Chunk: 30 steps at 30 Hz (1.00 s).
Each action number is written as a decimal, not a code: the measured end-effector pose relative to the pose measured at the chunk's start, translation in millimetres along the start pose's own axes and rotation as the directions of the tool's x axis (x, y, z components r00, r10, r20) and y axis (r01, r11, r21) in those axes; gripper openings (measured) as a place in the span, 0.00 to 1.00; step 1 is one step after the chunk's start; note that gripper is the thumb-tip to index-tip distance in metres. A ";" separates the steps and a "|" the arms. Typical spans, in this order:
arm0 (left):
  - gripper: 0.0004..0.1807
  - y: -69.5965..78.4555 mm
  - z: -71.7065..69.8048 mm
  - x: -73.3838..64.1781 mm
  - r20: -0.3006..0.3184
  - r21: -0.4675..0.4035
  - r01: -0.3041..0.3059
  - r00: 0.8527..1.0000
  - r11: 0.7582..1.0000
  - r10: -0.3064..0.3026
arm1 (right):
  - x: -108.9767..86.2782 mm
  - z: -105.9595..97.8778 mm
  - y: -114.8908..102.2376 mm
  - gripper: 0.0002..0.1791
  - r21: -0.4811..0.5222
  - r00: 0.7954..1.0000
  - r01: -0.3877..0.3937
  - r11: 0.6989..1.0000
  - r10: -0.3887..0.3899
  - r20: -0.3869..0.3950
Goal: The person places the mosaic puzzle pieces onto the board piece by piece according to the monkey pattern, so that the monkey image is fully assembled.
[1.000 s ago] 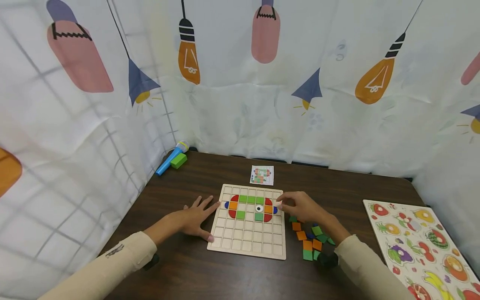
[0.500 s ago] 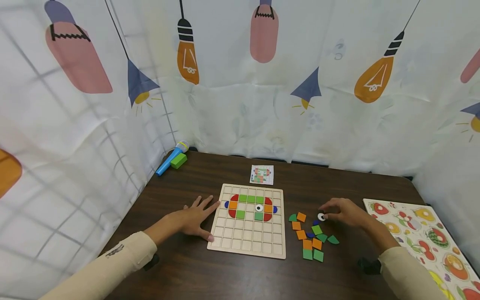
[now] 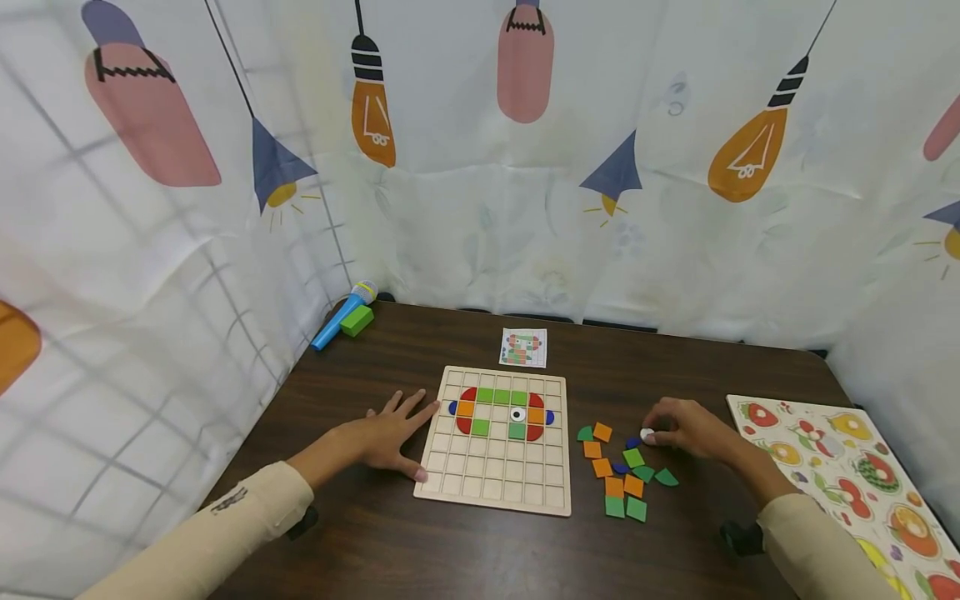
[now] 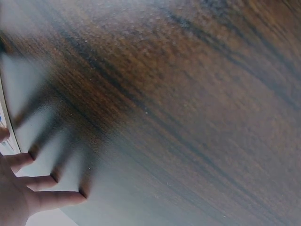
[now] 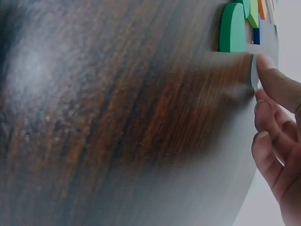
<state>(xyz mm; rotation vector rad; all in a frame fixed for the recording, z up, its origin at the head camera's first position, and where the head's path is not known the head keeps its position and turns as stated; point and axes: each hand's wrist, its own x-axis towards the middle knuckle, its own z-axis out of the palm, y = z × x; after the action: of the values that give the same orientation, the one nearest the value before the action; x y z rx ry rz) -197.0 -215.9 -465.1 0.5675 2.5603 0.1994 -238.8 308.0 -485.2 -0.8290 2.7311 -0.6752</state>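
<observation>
My left hand (image 3: 390, 435) lies with fingers spread at the left edge of a wooden grid board (image 3: 495, 492); fingertip and thumb touch the edge. On the board sit red, orange, green and blue pieces, plus one round eye piece (image 3: 517, 415). To the board's right, my right hand (image 3: 686, 427) pinches a small white disc (image 3: 647, 436) between thumb and fingers, low over the table. In the right wrist view the disc (image 5: 254, 71) is seen edge-on near a green rounded piece (image 5: 232, 28). Its face is hidden there.
Several loose orange squares (image 3: 602, 468), green pieces (image 3: 636, 509) and blue pieces lie between board and right hand. A pattern card (image 3: 523, 347) lies behind the board. A fruit puzzle board (image 3: 847, 492) stands right; a toy microphone (image 3: 341, 319) and green block (image 3: 357, 322) lie back left.
My right hand has moved right from the board's right edge to beyond the loose pieces, where it now pinches the white disc. The left hand has stayed in place.
</observation>
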 end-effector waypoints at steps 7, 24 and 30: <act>0.63 -1.0 0.3 1.3 -0.009 -0.005 -0.009 1.000 1.000 0.009 | -2.5 0.1 -4.9 0.10 -0.042 1.000 0.001 0.999 -0.001 -0.007; 0.64 -1.3 -0.5 2.2 -0.002 -0.009 -0.014 1.000 1.000 0.014 | -4.4 3.0 -16.5 0.12 0.044 1.000 -0.022 0.999 0.023 -0.016; 0.64 -2.5 0.6 2.3 -0.002 -0.005 0.001 1.000 1.000 -0.001 | 8.8 3.9 -33.6 0.15 0.172 0.996 0.087 0.981 -0.085 -0.016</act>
<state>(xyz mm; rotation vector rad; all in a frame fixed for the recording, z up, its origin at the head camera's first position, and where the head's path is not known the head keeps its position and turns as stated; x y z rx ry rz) -199.5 -217.2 -467.3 0.5643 2.5611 0.2059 -228.9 276.8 -473.0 -0.9086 2.6101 -0.9198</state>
